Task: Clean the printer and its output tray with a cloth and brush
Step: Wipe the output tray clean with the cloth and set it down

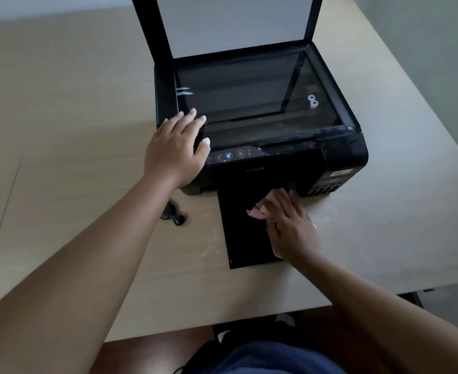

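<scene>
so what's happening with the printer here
A person is cleaning a black printer on a light wooden table. The left hand rests flat on the printer's front left corner, steadying it. The right hand presses a pinkish cloth onto the extended output tray, wiping it. The scanner lid stands open above the glass. A small black brush lies on the table beside the tray, untouched.
</scene>
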`<state>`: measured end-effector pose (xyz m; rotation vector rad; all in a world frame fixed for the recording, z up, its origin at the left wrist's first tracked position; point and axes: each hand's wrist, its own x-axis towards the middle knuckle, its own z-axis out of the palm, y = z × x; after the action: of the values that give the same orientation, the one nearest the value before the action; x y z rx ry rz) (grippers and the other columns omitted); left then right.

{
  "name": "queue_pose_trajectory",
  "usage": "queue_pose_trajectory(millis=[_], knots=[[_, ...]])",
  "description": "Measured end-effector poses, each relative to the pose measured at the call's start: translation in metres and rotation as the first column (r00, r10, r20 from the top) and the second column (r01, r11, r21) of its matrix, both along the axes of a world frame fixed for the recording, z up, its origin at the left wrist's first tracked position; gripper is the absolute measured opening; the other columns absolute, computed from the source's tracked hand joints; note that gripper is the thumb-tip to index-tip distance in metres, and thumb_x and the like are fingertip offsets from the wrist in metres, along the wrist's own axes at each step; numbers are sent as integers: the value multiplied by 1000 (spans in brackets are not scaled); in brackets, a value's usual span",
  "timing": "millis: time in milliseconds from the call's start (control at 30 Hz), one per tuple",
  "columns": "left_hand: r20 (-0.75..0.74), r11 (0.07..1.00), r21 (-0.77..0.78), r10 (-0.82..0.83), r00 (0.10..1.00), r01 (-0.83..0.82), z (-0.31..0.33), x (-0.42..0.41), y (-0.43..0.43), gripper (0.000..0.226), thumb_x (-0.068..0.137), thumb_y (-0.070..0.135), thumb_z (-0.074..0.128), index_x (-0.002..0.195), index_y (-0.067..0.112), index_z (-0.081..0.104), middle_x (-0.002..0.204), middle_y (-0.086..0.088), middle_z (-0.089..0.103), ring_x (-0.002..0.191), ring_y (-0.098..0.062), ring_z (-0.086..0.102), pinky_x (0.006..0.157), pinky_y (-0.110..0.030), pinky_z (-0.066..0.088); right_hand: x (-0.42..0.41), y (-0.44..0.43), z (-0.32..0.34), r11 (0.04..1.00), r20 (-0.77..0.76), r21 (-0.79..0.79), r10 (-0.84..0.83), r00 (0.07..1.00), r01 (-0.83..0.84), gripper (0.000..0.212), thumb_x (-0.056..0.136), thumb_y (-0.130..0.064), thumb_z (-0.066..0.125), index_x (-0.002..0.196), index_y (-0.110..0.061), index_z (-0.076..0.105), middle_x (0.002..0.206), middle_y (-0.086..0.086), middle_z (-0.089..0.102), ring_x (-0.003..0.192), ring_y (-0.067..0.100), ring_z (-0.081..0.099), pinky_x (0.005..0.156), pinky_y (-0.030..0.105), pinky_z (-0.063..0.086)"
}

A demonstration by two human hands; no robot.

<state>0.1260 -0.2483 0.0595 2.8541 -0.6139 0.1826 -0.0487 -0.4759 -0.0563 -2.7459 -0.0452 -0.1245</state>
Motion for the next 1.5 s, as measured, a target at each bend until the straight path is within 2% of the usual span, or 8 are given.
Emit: queue_pose_trajectory(millis=[100,267,500,600,767,967,1267,1500], knots=[[2,1000,-6,2,1000,-2,1,0,0,58,94,45,29,146,24,40,157,1,33,145,-21,26,121,-40,16,19,42,4,997,22,-33,63,998,-63,40,88,-22,49,127,-25,55,146,9,46,136,32,39,104,46,42],[3,1000,0,10,1000,-10,1,0,1,57,94,45,29,146,25,40,157,1,34,145,-21,26,120,-39,16,-6,24,11,792,53,-81,609,791,-605,29,98,-22,49,124,-30,60,149,2,44,141,26,38,106,47,40],[21,1000,2,9,1000,-9,-1,0,1,57,93,45,29,145,24,41,155,1,36,144,-21,28,120,-40,18,42,15,10,995,10,-104,-2,1000,3,44,83,-20,45,125,-26,56,137,1,52,135,30,42,102,42,44],[18,1000,1,8,1000,-8,0,1,2,57,93,45,28,145,24,41,156,1,36,145,-21,27,120,-40,18,39,53,20,966,32,-98,245,969,-241,41,83,-14,42,115,-35,57,130,-6,51,125,18,48,82,36,47],[25,1000,2,12,1000,-12,-1,0,1,57,93,45,29,144,24,42,155,1,36,145,-21,27,120,-40,18,-11,-4,1,773,32,-116,631,775,-624,31,98,-22,50,127,-29,59,152,5,43,142,27,37,112,42,32],[21,1000,8,13,1000,-13,0,0,-1,59,93,46,27,144,23,42,155,1,36,145,-21,27,120,-41,18,42,8,0,991,41,-116,77,996,-72,40,86,-19,57,125,-23,62,141,7,54,135,35,46,112,45,32],[15,1000,17,17,1000,-17,-1,1,0,58,93,46,29,145,24,41,156,2,35,145,-21,26,120,-40,17,4,-4,3,705,84,-146,708,701,-694,34,97,-21,50,129,-24,61,149,8,46,144,28,33,117,44,28],[8,1000,-1,21,1000,-21,-2,1,0,57,94,45,30,146,25,40,157,4,33,146,-19,25,121,-37,15,27,10,3,960,59,-83,274,960,-269,40,87,-17,52,126,-20,60,145,8,50,136,35,44,107,50,38]])
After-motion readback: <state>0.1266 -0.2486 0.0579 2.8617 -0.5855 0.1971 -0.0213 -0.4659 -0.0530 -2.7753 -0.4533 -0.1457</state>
